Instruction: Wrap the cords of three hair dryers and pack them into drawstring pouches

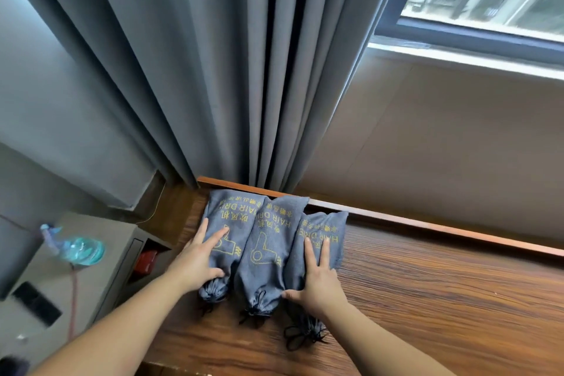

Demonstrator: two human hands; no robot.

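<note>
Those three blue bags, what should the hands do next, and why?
Probably just lift away. All three bags lie side by side on the wooden table, strings pulled tight, with the left hand and right hand resting flat on the outer ones.

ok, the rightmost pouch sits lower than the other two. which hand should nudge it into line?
Right. The right hand already lies flat on the rightmost pouch, fingers straight. The left hand rests on the leftmost pouch, with the middle pouch between it and the target.
</note>
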